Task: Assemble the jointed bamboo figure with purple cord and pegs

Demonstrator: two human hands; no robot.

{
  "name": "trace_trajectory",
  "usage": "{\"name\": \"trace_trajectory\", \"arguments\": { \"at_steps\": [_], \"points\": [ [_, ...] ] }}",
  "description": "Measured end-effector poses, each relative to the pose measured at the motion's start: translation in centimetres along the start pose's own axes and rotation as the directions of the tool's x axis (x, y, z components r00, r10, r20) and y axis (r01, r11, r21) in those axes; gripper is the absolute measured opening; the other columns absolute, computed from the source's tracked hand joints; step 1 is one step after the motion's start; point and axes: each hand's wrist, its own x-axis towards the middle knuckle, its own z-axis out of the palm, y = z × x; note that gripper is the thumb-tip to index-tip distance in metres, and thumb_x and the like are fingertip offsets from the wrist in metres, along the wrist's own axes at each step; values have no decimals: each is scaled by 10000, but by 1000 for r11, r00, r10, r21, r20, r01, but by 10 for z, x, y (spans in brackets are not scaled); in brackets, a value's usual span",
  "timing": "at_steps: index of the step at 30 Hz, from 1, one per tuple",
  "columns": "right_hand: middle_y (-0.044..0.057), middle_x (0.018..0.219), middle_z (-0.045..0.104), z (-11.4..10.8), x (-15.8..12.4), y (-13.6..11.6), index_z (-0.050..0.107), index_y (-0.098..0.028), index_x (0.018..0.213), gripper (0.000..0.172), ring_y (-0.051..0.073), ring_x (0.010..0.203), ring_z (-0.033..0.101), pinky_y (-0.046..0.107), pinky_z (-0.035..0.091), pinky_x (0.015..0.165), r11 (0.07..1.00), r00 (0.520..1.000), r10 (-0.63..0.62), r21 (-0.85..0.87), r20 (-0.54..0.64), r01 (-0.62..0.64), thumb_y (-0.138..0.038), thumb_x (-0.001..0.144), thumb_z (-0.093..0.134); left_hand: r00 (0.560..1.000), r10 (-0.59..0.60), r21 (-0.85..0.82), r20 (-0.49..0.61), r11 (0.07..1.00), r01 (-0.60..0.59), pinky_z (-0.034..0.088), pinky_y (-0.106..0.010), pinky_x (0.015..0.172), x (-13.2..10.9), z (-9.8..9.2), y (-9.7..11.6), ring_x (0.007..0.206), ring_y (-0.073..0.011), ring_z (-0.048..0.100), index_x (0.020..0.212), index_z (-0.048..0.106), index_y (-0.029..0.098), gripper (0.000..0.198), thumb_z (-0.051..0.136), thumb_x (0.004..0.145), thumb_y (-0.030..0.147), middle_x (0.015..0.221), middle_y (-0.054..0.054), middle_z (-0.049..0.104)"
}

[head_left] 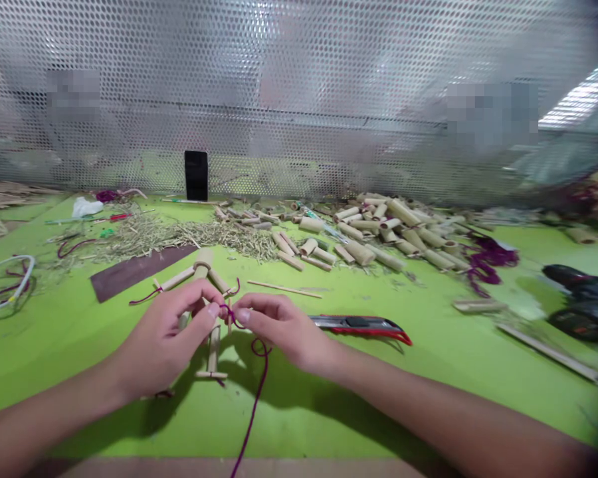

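Observation:
My left hand and my right hand meet over a small figure made of bamboo tubes that lies on the green table. Both hands pinch a purple cord at the figure's middle, fingertips almost touching. The cord loops under my right hand and trails toward the table's near edge. Short purple cord ends stick out of the figure's arm tubes. My left hand covers part of the figure's body; its leg tube and foot stick show below.
A red and black utility knife lies just right of my right hand. Behind it are a thin bamboo stick, a pile of cut bamboo tubes, straw shavings, a dark strip, a purple cord bundle, and a black tool at right. A perforated metal screen closes off the back.

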Motion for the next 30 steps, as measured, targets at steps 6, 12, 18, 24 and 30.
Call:
{"name": "trace_trajectory", "arguments": {
  "at_steps": [6, 12, 18, 24, 30],
  "points": [
    [-97, 550, 384, 6, -2, 1, 681, -168, 921, 568, 65, 491, 258, 249, 159, 464, 1000, 1000, 25, -17, 8, -25, -697, 742, 787, 1000, 25, 14, 19, 1000, -26, 455, -235, 548, 0, 1, -1, 634, -139, 555, 853, 619, 200, 293, 464, 1007, 396, 729, 7, 587],
    [-79, 595, 423, 6, -2, 1, 653, -171, 909, 596, 72, 518, 285, 248, 165, 473, 999, 999, 38, 11, -9, -38, -728, 734, 771, 998, 57, 40, 26, 997, -58, 486, -263, 623, 2, 1, -2, 716, -155, 587, 903, 623, 207, 269, 456, 1016, 385, 820, -7, 632],
    [-70, 640, 440, 5, -3, -1, 633, -184, 912, 552, 78, 534, 321, 237, 225, 481, 1000, 1000, -1, 27, -20, 1, -705, 771, 755, 989, 140, 140, -56, 981, -131, 498, -286, 676, 1, -2, -4, 755, -160, 615, 970, 621, 219, 172, 508, 986, 348, 885, -9, 652],
    [-73, 636, 420, 4, -5, -5, 617, -191, 893, 523, 87, 544, 293, 248, 204, 494, 998, 995, -59, 16, -79, 61, -685, 786, 751, 964, 249, 256, -95, 942, -218, 528, -290, 688, 2, -2, -16, 724, -148, 661, 1149, 586, 250, 452, 827, 783, 362, 994, 10, 688],
    [-75, 630, 415, 4, -4, -6, 620, -187, 884, 486, 91, 555, 280, 260, 189, 513, 992, 989, -128, 6, -70, 129, -653, 818, 741, 881, 464, 226, -89, 871, -436, 571, -230, 703, 5, 0, -18, 721, -108, 682, 1059, 664, 244, 224, 788, 879, 293, 1008, 21, 747]
  ]
}}
